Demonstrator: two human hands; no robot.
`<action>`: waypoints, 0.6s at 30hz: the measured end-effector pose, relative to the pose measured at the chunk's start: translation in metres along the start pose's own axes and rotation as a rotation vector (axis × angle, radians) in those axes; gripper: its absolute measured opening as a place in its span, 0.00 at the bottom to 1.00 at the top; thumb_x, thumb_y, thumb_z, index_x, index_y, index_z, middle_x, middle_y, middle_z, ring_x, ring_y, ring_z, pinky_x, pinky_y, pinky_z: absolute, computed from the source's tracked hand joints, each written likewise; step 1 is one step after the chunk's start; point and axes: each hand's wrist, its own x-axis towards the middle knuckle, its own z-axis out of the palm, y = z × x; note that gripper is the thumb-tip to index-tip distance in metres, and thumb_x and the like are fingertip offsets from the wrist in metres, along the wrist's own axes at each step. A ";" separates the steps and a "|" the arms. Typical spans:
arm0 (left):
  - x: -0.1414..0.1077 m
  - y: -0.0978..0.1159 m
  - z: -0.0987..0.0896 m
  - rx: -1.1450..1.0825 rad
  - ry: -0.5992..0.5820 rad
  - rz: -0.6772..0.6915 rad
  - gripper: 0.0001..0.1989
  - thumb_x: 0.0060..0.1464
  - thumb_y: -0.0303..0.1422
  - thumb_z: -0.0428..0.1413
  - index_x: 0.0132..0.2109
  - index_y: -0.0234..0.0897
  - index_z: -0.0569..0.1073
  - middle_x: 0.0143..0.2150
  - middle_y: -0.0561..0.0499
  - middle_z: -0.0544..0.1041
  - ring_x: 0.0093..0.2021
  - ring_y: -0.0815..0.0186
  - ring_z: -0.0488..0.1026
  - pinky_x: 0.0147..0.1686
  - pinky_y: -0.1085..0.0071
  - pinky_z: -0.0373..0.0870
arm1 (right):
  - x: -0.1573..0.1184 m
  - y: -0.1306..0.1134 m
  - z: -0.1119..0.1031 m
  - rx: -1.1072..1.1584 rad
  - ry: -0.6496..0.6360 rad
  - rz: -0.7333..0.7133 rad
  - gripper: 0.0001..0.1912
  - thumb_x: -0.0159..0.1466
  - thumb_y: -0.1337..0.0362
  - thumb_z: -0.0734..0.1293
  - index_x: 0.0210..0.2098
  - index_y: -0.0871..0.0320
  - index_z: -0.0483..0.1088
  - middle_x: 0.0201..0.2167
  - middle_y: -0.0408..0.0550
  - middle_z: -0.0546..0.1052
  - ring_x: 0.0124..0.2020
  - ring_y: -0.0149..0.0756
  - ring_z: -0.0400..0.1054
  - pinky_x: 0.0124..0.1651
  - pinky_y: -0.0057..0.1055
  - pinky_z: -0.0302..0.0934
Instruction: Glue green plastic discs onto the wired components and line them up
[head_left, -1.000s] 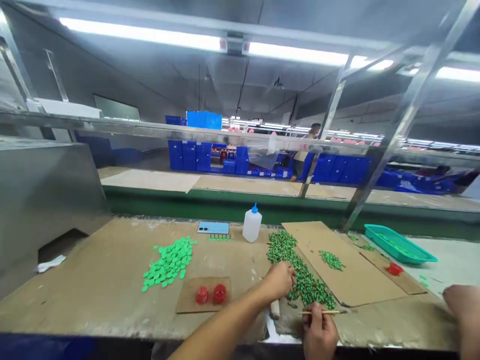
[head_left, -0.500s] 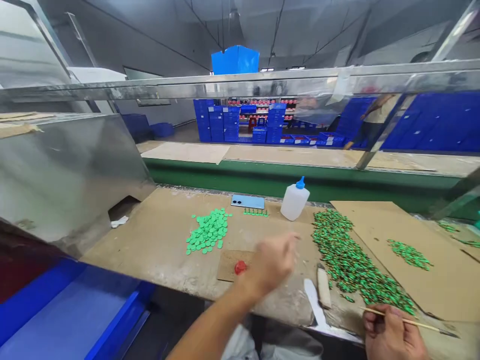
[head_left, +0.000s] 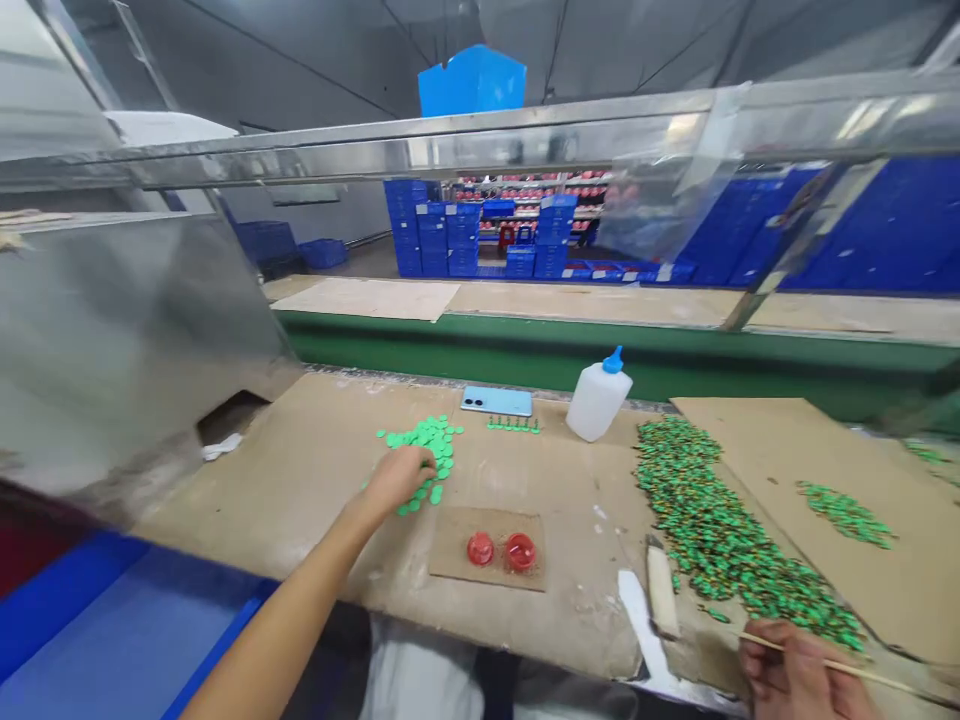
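Nearest us, at the bottom right, our right hand [head_left: 802, 665] is closed around a thin stick [head_left: 889, 684], held slanting over the table edge. Just left of it lie a pale rod-shaped handle [head_left: 662, 590] and a white patch [head_left: 643, 625] on the brown tabletop [head_left: 570, 625].

In front of us, a small cardboard piece [head_left: 452, 522] bears two red cups [head_left: 480, 548], side by side. Beyond and to the left, our left hand [head_left: 401, 475] reaches into a loose pile of flat green discs [head_left: 427, 436], its fingers curled downward; we cannot tell whether they grip a disc. To the right spreads a long heap of small green-and-brown pieces [head_left: 712, 530], beside a large cardboard sheet [head_left: 765, 455] carrying a smaller green cluster [head_left: 847, 515].

Farther back, we find a row of tiny green-based pegs [head_left: 514, 425], just in front of a light blue phone [head_left: 496, 401]. Right of the phone, a white bottle [head_left: 598, 402] with a blue nozzle leans.

Behind the table run a green panel [head_left: 465, 345], a pale ledge [head_left: 555, 298] and a metal rail [head_left: 337, 160]. In the distance stand stacks of blue crates [head_left: 432, 240].
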 end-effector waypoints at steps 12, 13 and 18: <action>0.017 0.001 0.018 -0.008 0.070 0.122 0.12 0.64 0.35 0.54 0.50 0.41 0.79 0.46 0.44 0.83 0.49 0.52 0.78 0.42 0.68 0.69 | -0.005 -0.021 0.008 0.072 -0.156 0.008 0.23 0.58 0.46 0.77 0.29 0.59 0.70 0.28 0.44 0.72 0.21 0.27 0.66 0.19 0.22 0.61; 0.017 0.001 0.018 -0.014 0.067 0.135 0.12 0.64 0.35 0.54 0.49 0.41 0.80 0.47 0.44 0.83 0.50 0.53 0.78 0.44 0.67 0.69 | -0.005 -0.022 0.008 0.067 -0.161 0.017 0.24 0.57 0.45 0.78 0.29 0.58 0.70 0.28 0.44 0.73 0.21 0.28 0.66 0.19 0.22 0.61; 0.014 -0.001 0.015 -0.058 0.059 0.179 0.11 0.67 0.35 0.54 0.49 0.36 0.79 0.46 0.47 0.82 0.49 0.58 0.78 0.50 0.61 0.71 | -0.003 -0.021 0.006 -0.048 -0.114 0.097 0.27 0.50 0.42 0.81 0.30 0.56 0.71 0.27 0.47 0.74 0.21 0.32 0.68 0.17 0.25 0.62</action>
